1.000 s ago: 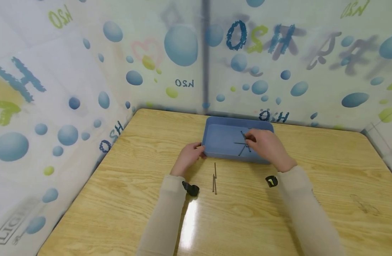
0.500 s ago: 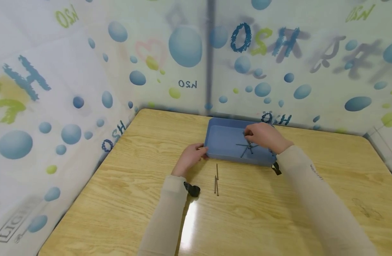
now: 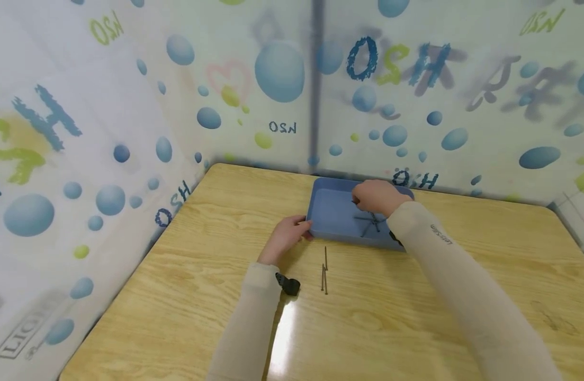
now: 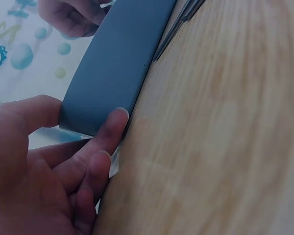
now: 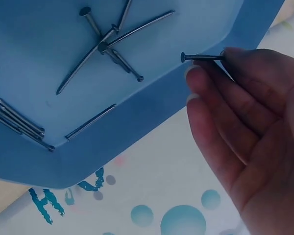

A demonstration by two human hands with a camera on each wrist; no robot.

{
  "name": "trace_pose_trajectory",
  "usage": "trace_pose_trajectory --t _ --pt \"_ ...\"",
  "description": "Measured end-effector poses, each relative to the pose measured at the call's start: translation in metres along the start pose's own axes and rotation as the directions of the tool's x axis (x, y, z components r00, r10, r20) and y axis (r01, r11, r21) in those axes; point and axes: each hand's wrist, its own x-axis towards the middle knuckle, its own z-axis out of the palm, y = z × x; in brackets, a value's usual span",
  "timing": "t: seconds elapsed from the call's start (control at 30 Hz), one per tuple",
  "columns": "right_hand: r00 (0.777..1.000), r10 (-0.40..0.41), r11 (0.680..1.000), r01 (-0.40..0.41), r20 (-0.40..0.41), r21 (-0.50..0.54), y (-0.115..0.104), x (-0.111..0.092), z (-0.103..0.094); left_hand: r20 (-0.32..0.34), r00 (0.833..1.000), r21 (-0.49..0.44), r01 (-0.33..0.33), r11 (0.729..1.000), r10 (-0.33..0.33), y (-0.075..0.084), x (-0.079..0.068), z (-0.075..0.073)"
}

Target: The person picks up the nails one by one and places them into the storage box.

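Note:
My left hand (image 3: 284,235) grips the near left corner of the shallow blue tray (image 3: 337,209); in the left wrist view its thumb and fingers lie around the tray's end wall. Over the tray's far side, my right hand (image 3: 379,196) pinches a dark metal nail (image 5: 203,57) between thumb and fingertips, its flat head sticking out. Several crossed nails (image 5: 100,41) lie in a pile on the tray floor. More nails (image 5: 22,122) lie side by side at one end, with a single nail (image 5: 90,122) near the wall. The right sleeve hides the tray's right end in the head view.
A few loose nails (image 3: 324,278) lie on the wooden table (image 3: 215,312) in front of the tray. Behind the table's back edge rises a wall covering (image 3: 244,143) printed with blue and green drops. A black wrist camera (image 3: 288,284) sits on the left cuff.
My right hand has moved from the crossed nails toward the tray's back and left, turning at the wrist. My left hand stays at the tray corner; the head view has shifted slightly.

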Motion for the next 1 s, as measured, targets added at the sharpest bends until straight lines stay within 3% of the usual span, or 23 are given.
trace_pose_trajectory --t 0.37,0.77,1.0 --pt "0.995 0.104 0.992 -0.103 0.006 -0.078 -0.005 0.014 0.01 -0.014 1.0 0.023 -0.014 1.0 0.014 0.001 0.0 0.001" --pt "0.978 0.202 0.979 -0.2 0.054 -0.049 0.0 0.027 0.025 -0.006 1.0 0.016 -0.015 1.0 0.015 0.0 -0.001 0.001" --pt "0.978 0.202 0.979 -0.2 0.059 -0.034 0.003 0.029 0.03 -0.013 1.0 0.012 -0.014 1.0 0.014 0.0 -0.002 0.0"
